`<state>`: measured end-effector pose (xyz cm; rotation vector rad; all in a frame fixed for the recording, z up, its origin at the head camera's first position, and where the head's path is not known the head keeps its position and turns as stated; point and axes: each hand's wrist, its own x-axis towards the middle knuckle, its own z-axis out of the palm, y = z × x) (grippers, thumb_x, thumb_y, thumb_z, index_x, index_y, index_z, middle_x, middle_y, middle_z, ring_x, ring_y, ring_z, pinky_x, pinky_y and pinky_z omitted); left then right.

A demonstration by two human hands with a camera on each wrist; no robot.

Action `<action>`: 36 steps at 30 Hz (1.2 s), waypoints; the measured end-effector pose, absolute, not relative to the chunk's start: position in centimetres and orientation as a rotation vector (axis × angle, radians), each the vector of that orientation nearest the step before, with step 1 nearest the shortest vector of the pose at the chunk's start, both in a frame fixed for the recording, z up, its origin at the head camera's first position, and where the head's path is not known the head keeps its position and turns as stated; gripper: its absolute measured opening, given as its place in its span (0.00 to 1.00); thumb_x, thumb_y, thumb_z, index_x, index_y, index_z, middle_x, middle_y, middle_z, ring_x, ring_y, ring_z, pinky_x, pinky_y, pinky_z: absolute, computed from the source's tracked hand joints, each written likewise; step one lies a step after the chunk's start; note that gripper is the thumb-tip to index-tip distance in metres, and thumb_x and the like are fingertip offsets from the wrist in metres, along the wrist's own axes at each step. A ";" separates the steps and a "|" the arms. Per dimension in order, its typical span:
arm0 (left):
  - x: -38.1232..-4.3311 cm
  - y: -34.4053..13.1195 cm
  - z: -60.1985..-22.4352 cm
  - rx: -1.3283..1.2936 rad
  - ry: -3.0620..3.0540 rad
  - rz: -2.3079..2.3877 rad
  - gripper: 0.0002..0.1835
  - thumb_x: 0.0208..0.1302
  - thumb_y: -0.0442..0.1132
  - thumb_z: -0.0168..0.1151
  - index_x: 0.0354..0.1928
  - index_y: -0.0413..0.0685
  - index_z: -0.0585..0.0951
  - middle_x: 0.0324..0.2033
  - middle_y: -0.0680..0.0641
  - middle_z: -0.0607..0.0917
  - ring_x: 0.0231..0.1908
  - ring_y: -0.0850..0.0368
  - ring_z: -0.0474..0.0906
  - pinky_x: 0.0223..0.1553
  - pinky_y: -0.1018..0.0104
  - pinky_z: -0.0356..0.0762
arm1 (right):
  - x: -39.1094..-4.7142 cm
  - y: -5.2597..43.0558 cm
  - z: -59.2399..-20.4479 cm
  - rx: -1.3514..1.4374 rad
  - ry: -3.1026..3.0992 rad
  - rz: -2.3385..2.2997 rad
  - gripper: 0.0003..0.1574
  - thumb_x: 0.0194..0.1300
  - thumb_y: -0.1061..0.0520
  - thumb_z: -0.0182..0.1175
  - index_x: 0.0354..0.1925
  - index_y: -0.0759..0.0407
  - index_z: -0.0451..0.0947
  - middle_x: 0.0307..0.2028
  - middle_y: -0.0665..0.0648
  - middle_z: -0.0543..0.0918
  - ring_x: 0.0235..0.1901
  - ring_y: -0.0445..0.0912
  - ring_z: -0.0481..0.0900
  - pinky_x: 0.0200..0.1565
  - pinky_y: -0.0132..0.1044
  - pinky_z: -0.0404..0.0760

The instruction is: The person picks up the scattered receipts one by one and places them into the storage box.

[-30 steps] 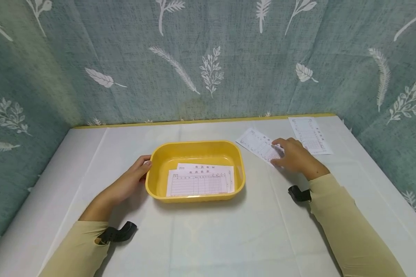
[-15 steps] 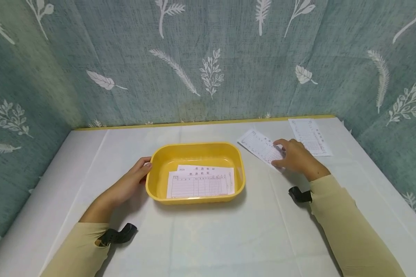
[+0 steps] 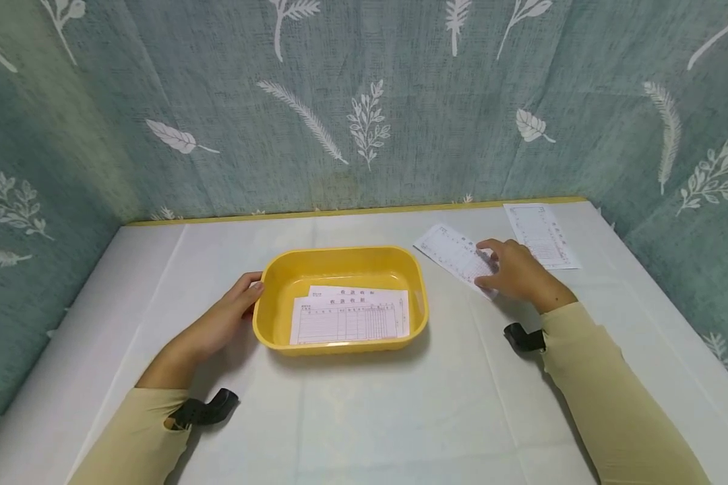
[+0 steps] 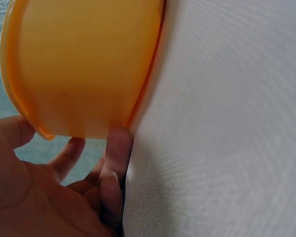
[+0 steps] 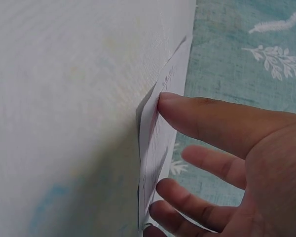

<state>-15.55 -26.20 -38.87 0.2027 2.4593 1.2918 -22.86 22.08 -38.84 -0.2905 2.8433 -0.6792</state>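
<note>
A yellow plastic basin point(image 3: 340, 264) sits on the white table in the head view, with two printed receipt slips point(image 3: 346, 320) overlapping inside it. My left hand point(image 3: 227, 316) holds the basin's left end; in the left wrist view its thumb is at the rim and its fingers are against the outer wall point(image 4: 84, 69). Right of the basin, my right hand point(image 3: 514, 273) has curved fingers and thumb on a receipt slip point(image 3: 447, 248) lying slanted. Seen from the right wrist, the thumb presses near the edge of that paper point(image 5: 155, 113), which stands slightly off the table.
Another receipt slip point(image 3: 540, 236) lies at the table's back right, just beyond my right hand. A grey-green leaf-print curtain point(image 3: 364, 135) rises behind the table and along both sides. Black wrist mounts point(image 3: 206, 409) stick out from both sleeves.
</note>
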 end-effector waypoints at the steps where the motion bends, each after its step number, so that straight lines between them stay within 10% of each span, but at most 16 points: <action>1: -15.5 -26.2 -38.8 0.202 2.459 1.297 0.31 0.80 0.59 0.31 0.73 0.48 0.57 0.60 0.40 0.72 0.53 0.49 0.69 0.57 0.58 0.63 | -22.9 22.0 -38.8 -0.283 2.849 -0.677 0.45 0.61 0.55 0.71 0.71 0.63 0.64 0.56 0.75 0.74 0.55 0.67 0.70 0.55 0.60 0.71; 20: -15.6 -26.2 -38.5 0.211 2.453 1.307 0.30 0.80 0.58 0.32 0.73 0.48 0.57 0.59 0.40 0.73 0.52 0.50 0.69 0.57 0.59 0.64 | -22.9 21.9 -38.6 -0.292 2.854 -0.700 0.45 0.60 0.56 0.71 0.70 0.65 0.64 0.55 0.75 0.73 0.52 0.63 0.71 0.53 0.58 0.71; 36: -15.5 -26.3 -39.0 0.207 2.460 1.304 0.30 0.80 0.59 0.31 0.73 0.48 0.57 0.58 0.40 0.74 0.52 0.50 0.71 0.57 0.59 0.64 | -22.6 21.5 -38.6 -0.293 2.791 -0.759 0.46 0.62 0.61 0.67 0.73 0.64 0.58 0.47 0.71 0.81 0.36 0.53 0.78 0.32 0.38 0.76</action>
